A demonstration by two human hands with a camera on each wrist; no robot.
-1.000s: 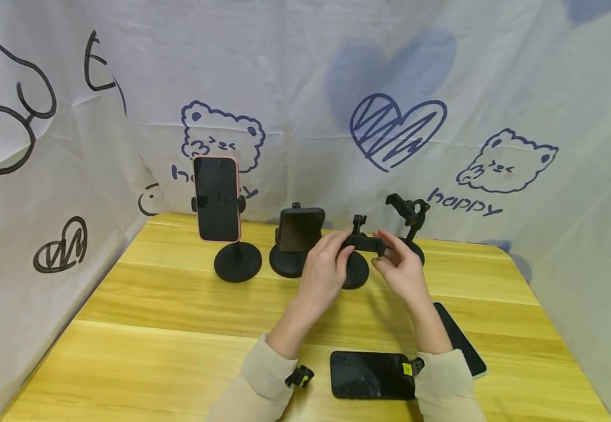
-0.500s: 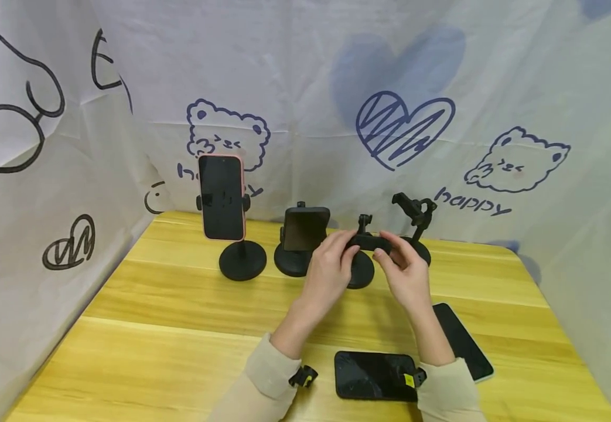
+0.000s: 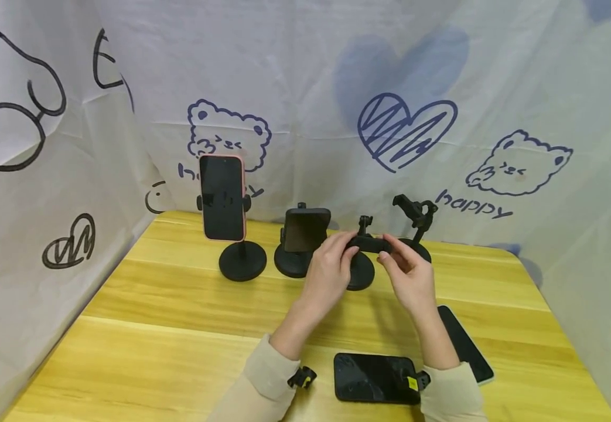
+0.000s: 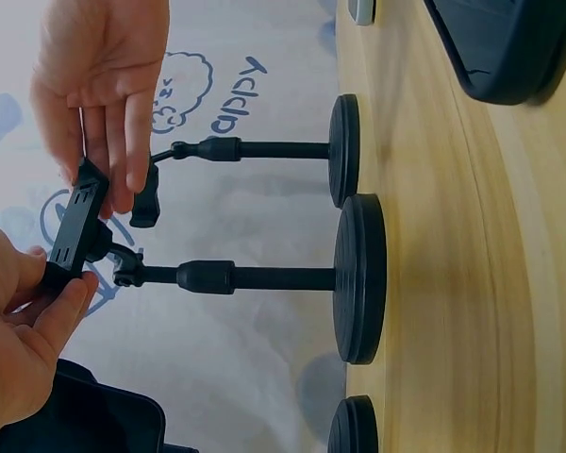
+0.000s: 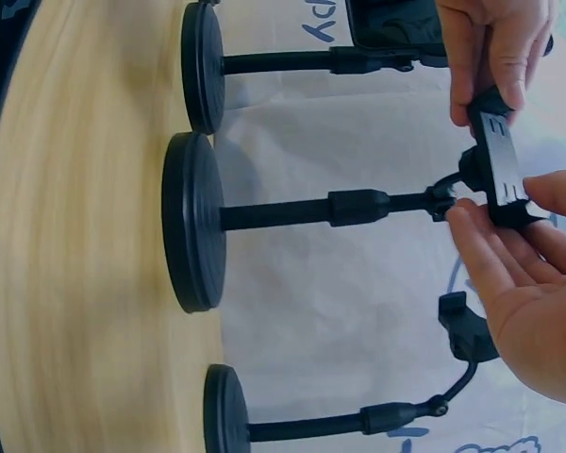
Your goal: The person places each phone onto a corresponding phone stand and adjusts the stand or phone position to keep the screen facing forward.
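Note:
Between my hands is the black phone clamp [image 3: 371, 244] atop a desk phone stand, whose round base [image 4: 358, 283] rests on the table. My left hand [image 3: 328, 266] pinches the clamp's left end between thumb and fingers. At the other end, my right hand [image 3: 410, 278] has its thumb on the edge and its fingers behind, as the right wrist view shows. The clamp's inner face [image 5: 502, 165] shows slots and carries no phone. Its pole [image 5: 274, 214] stands upright.
To the left stand two phone stands, bearing a pink-edged phone [image 3: 222, 198] and a dark phone [image 3: 307, 230]. A stand with a tilted bare clamp [image 3: 415, 212] is at the right. A black phone [image 3: 374, 378] and a light-edged phone [image 3: 466, 346] lie nearer the front.
The clamp sits more level between the hands than a second ago. My right thumb and fingers have come in closer on its right end. The head view has shifted slightly.

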